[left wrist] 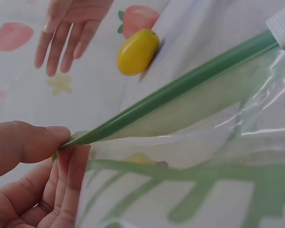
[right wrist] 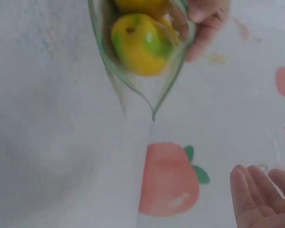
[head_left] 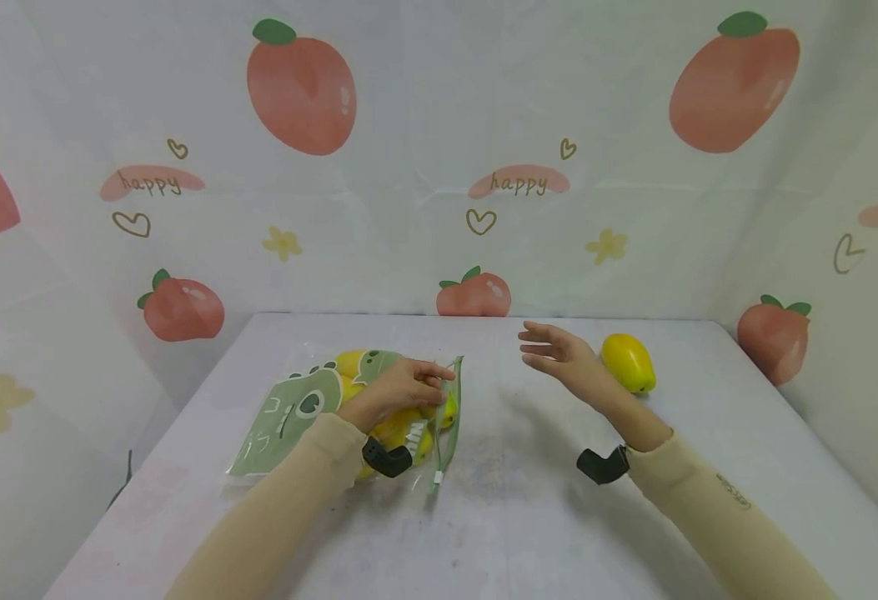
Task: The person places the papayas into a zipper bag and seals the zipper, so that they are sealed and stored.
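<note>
A clear zip bag (head_left: 277,429) with a green cartoon print lies on its side at the left, several yellow fruits inside it. My left hand (head_left: 404,387) pinches the green zip edge (left wrist: 171,95) of its mouth between thumb and fingers. In the right wrist view the mouth gapes, and a yellow mango-like fruit (right wrist: 141,45) with green patches shows within. My right hand (head_left: 564,360) is raised to the right of the bag, fingers extended and holding nothing. Beyond its wrist, one more yellow mango-like fruit (head_left: 629,363) lies on the table.
The white table (head_left: 514,533) meets a fruit-printed cloth (head_left: 408,225) at the back and sides. A white zip slider (head_left: 438,477) sits at the near end of the bag's mouth. Each wrist wears a black camera (head_left: 602,465).
</note>
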{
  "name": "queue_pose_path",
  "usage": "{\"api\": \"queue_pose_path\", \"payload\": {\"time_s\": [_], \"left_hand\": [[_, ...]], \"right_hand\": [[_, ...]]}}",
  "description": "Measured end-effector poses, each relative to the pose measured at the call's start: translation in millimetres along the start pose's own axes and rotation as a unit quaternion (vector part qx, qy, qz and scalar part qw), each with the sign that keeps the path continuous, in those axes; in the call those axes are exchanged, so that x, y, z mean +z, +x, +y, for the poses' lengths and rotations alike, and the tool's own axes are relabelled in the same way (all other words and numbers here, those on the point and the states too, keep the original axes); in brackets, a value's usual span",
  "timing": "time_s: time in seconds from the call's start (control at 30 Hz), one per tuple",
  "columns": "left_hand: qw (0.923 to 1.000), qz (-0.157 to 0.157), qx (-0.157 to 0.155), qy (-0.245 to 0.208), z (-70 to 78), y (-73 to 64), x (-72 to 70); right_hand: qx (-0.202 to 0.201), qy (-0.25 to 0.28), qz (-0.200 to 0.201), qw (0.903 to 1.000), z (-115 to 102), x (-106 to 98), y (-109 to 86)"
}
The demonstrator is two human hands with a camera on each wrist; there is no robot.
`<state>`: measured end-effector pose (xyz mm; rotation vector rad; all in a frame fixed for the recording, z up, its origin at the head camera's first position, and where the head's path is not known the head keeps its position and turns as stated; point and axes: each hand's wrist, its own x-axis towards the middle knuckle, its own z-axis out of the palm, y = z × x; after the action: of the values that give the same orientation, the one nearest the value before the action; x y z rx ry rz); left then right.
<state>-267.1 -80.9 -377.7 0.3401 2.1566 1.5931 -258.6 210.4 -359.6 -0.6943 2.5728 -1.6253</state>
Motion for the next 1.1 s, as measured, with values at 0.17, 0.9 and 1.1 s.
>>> {"api": "queue_pose_path", "payload": {"time_s": [0.17, 0.9, 1.1], "left_hand": [[1.0000, -0.005, 0.007, 0.000, 1.2, -0.5, 0.0], [0.9999, 0.009, -0.007, -0.002, 1.1, -0.4, 2.0], [1.0000, 0.007, -0.004, 0.001, -0.3, -0.2, 0.9]], "right_hand": [[0.004, -0.018, 0.046, 0.9988, 3.1, -20.2, -4.0], [0.062, -0.049, 0.241, 0.9674, 51.5, -77.5, -23.8], [0.126, -0.062, 0.258, 0.9559, 64.5, -84.3, -25.9]]}}
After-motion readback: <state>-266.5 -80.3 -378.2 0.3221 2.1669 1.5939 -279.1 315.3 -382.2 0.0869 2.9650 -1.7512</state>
